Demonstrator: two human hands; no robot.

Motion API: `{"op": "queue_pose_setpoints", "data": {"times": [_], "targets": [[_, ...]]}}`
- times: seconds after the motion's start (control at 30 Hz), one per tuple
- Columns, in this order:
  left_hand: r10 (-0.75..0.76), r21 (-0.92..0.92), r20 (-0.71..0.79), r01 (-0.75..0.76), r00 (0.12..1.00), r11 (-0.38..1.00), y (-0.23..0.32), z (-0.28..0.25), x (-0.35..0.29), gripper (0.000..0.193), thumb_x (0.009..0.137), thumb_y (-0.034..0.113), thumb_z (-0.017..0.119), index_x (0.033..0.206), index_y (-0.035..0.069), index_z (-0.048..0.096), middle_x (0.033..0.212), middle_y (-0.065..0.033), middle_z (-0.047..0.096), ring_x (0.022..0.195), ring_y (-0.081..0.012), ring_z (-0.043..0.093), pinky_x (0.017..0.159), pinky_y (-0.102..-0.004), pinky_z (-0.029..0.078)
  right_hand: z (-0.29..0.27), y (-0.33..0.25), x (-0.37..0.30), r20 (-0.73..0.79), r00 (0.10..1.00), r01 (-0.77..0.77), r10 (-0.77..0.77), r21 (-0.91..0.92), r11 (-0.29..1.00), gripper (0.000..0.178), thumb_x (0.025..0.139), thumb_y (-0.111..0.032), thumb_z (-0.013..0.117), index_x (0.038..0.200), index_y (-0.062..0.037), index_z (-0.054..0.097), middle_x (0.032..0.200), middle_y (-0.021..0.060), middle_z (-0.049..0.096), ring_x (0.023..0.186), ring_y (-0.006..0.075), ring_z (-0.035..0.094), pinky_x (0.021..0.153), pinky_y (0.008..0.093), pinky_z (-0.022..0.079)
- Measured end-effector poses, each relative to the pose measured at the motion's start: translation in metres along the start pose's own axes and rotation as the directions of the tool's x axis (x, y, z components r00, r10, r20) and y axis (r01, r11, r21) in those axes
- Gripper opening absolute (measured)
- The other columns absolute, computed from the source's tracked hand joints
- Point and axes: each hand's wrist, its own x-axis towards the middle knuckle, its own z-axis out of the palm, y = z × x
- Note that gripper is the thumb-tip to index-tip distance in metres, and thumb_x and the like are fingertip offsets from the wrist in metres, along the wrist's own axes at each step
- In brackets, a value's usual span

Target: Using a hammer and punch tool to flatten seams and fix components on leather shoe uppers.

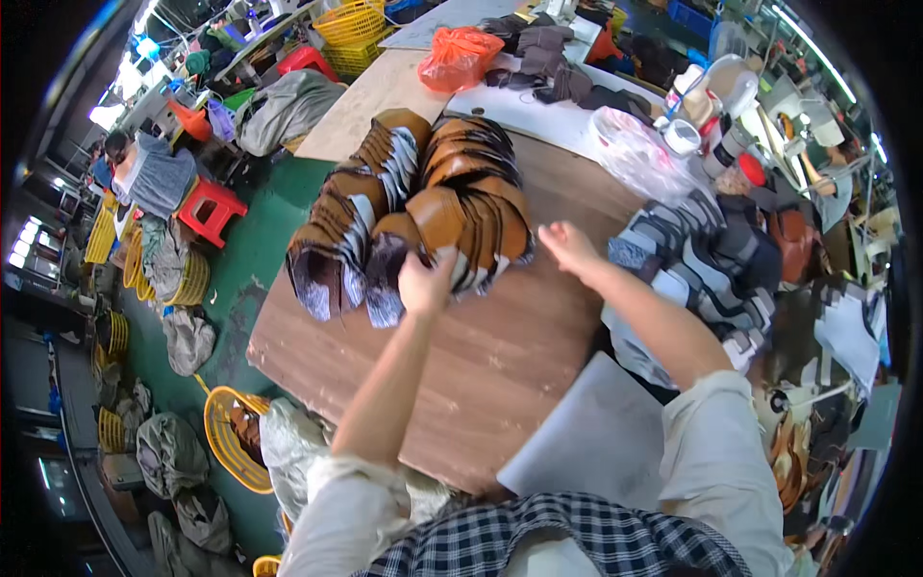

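Observation:
Brown leather shoe uppers [471, 216] with patterned grey-blue lining stand nested in rows on the wooden table. A second row of uppers [351, 207] runs along the left side. My left hand [423, 284] is at the near end of the rows, its thumb and fingers closed on a brown upper; part of the fingers is hidden against the leather. Just off the right side of the stack, my right hand [569, 248] hovers with loosely curled fingers, slightly apart and with nothing in them.
Grey and black shoe pieces [683, 264] are heaped at the table's right. Behind lie a red plastic bag [460, 58], a clear bag [642, 149] and dark pieces [553, 62]. A grey sheet [591, 433] covers the near right corner. Left on the floor are a yellow basket [219, 442] and red stool [210, 212].

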Motion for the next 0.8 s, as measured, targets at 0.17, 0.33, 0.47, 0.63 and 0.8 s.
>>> {"op": "queue_pose_setpoints", "data": {"times": [0.17, 0.33, 0.47, 0.63, 0.8], "targets": [[-0.034, -0.146, 0.104, 0.049, 0.994, 0.988, -0.003, 0.003, -0.026, 0.051, 0.073, 0.025, 0.076, 0.105, -0.008, 0.054, 0.095, -0.0204, 0.065, 0.087, -0.0213, 0.064, 0.077, -0.0312, 0.049, 0.007, -0.047, 0.137, -0.2, 0.971, 0.119, -0.131, -0.07, 0.99, 0.1, 0.072, -0.059, 0.064, 0.135, 0.0088, 0.027, 0.138, 0.029, 0.033, 0.13, 0.0366, 0.033, 0.107, 0.0386, 0.028], [-0.014, -0.298, 0.145, 0.057, 0.989, 0.953, -0.032, 0.01, -0.027, 0.04, 0.075, 0.011, 0.074, 0.104, -0.007, 0.054, 0.094, -0.0143, 0.067, 0.084, -0.0153, 0.063, 0.076, -0.0269, 0.048, 0.033, -0.07, 0.192, 0.021, 0.994, 0.107, -0.111, 0.154, 0.982, 0.089, 0.068, -0.053, 0.072, 0.129, 0.0022, 0.04, 0.12, 0.0216, 0.053, 0.111, 0.0303, 0.052, 0.094, 0.0364, 0.04], [-0.056, -0.374, 0.261, 0.155, 0.964, 0.914, -0.025, 0.01, -0.021, 0.04, 0.074, 0.006, 0.073, 0.107, -0.006, 0.052, 0.094, -0.0121, 0.066, 0.084, -0.0145, 0.062, 0.075, -0.0268, 0.048, 0.056, 0.01, 0.19, -0.146, 0.958, 0.263, -0.248, 0.095, 0.96, 0.019, 0.077, -0.015, 0.063, 0.09, -0.0022, 0.068, 0.077, 0.0158, 0.067, 0.067, 0.0218, 0.062, 0.066, 0.0328, 0.048], [-0.1, -0.394, 0.423, 0.282, 0.901, 0.875, -0.031, -0.064, -0.045, 0.04, 0.074, -0.005, 0.066, 0.111, -0.006, 0.052, 0.101, -0.0115, 0.062, 0.09, -0.0164, 0.06, 0.078, -0.0276, 0.049, 0.074, 0.003, 0.05, -0.183, 0.957, 0.242, -0.226, 0.073, 0.967, 0.011, 0.076, -0.003, 0.054, 0.079, 0.0034, 0.063, 0.066, 0.0199, 0.06, 0.062, 0.0185, 0.055, 0.059, 0.0378, 0.043], [-0.163, -0.206, 0.649, 0.377, 0.743, 0.903, -0.062, -0.146, -0.106, 0.056, 0.07, -0.002, 0.07, 0.12, -0.004, 0.046, 0.108, -0.0093, 0.059, 0.092, -0.0152, 0.059, 0.074, -0.0276, 0.05, 0.037, -0.007, -0.122, 0.498, 0.841, -0.388, 0.212, 0.283, 0.877, 0.017, 0.077, -0.004, 0.054, 0.09, -0.0001, 0.064, 0.077, 0.0151, 0.065, 0.071, 0.0222, 0.064, 0.062, 0.0324, 0.049]]}}
